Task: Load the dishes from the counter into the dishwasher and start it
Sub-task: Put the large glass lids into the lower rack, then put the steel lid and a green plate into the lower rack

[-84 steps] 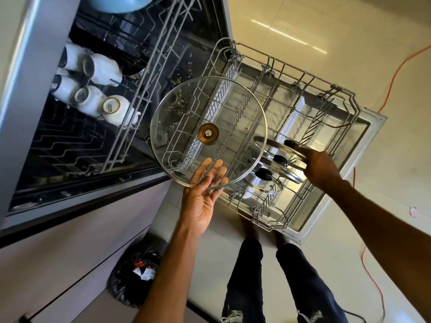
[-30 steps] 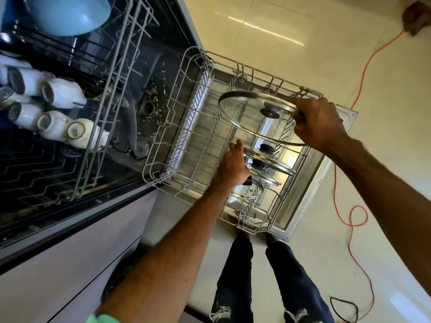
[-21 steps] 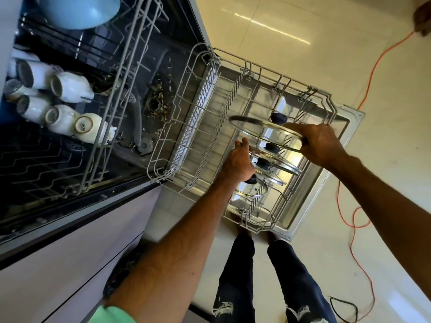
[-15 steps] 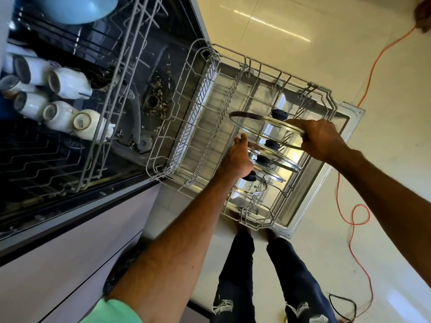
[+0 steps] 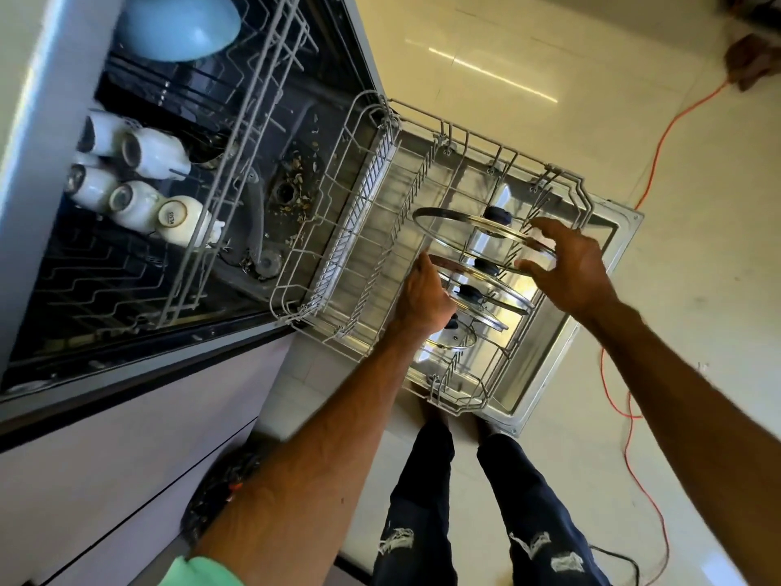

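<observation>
Glass lid [image 5: 458,231] stands upright between rack [image 5: 372,230] tines to drain; right hand [image 5: 566,268] hovers, grip open; left hand [image 5: 422,302] perhaps steadying, grip hidden.

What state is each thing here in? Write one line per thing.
Door: open, lying flat.
Lower rack: pulled out over the door.
Upper rack: loaded.
Big lid: on edge in the lower rack.
Smaller lids: three, on edge in a row.
Mugs: on their sides.
Bowl: upside down.
Right hand: open, fingertips at the big lid's rim.
Left hand: against the smaller lids, fingers hidden.
</observation>
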Demonstrator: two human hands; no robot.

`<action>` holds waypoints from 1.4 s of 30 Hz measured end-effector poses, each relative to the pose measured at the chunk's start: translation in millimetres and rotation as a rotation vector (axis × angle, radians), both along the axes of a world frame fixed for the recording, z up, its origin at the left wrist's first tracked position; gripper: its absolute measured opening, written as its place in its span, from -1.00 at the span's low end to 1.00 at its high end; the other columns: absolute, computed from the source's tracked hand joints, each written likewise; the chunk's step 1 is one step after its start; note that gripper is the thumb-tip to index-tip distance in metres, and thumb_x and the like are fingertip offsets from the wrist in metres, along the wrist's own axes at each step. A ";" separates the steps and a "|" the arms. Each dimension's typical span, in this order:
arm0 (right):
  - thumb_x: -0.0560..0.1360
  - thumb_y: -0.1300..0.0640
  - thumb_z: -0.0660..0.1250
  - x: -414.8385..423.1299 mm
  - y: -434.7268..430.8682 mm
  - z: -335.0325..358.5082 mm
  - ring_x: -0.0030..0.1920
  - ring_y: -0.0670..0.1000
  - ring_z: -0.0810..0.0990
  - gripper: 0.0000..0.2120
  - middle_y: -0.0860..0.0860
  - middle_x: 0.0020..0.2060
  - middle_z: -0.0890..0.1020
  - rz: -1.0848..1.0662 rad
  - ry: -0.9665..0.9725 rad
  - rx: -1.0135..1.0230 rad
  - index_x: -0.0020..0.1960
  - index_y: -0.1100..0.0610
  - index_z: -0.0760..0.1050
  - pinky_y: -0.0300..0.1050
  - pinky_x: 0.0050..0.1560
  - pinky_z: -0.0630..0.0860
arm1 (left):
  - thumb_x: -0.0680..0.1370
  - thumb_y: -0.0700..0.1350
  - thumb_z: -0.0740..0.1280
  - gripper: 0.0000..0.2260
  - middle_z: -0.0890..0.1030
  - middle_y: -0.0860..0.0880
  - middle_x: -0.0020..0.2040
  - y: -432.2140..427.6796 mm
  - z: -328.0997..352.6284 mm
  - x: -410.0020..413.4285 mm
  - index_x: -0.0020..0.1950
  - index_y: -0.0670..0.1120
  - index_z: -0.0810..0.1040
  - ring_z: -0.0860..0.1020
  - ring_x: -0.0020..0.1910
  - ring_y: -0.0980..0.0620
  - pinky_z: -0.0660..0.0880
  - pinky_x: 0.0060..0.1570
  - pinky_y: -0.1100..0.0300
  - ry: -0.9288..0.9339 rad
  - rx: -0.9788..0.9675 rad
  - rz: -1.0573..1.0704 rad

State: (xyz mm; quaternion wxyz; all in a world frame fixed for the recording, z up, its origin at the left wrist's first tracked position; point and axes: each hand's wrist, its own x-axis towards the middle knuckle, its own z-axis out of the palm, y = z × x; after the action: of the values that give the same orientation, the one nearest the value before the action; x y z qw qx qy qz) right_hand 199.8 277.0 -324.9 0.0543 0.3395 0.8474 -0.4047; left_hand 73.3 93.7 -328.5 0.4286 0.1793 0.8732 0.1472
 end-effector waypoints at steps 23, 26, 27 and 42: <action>0.60 0.08 0.31 -6.8 -324.1 359.0 -0.08 0.09 0.69 -0.83 0.06 -0.06 0.71 0.333 0.292 -0.123 0.13 0.09 0.60 0.10 -0.03 0.63 | 0.54 -0.18 0.27 -0.77 0.70 -0.16 0.08 -299.0 380.8 93.9 0.05 -0.22 0.69 0.63 0.12 -0.12 0.43 0.16 0.21 0.256 0.215 0.644; 0.59 0.10 0.34 -16.0 -390.7 395.5 -0.07 0.04 0.68 -0.85 0.02 -0.05 0.72 0.497 0.373 -0.139 0.13 0.05 0.62 0.02 0.01 0.61 | 0.54 -0.31 0.32 -0.82 0.70 -0.14 0.08 -365.2 416.5 99.3 0.05 -0.21 0.70 0.64 0.08 -0.08 0.44 0.12 0.42 0.360 0.265 0.710; 0.60 0.10 0.34 -20.1 -404.2 404.1 -0.08 0.01 0.67 -0.85 0.02 -0.05 0.72 0.542 0.390 -0.130 0.14 0.05 0.62 -0.04 0.01 0.59 | 0.54 -0.31 0.32 -0.82 0.71 -0.13 0.06 -376.8 426.3 98.3 0.04 -0.20 0.70 0.65 0.04 -0.07 0.47 0.09 0.41 0.392 0.287 0.702; 0.58 0.14 0.39 -85.3 -712.0 480.8 -0.18 -0.17 0.69 -0.90 -0.07 -0.13 0.70 0.800 0.463 -0.343 0.08 0.01 0.60 -0.16 -0.09 0.68 | 0.54 -0.20 0.31 -0.82 0.70 0.14 -0.08 -704.9 493.1 98.1 0.01 -0.02 0.70 0.64 -0.12 0.20 0.61 0.05 0.15 0.643 0.340 1.117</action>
State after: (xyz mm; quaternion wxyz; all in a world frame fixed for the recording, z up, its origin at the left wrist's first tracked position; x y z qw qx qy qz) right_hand 114.5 -435.0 155.9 0.0707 -0.1252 0.8223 -0.5506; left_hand 171.4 -611.2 164.6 -0.0282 -0.2001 0.8839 0.4219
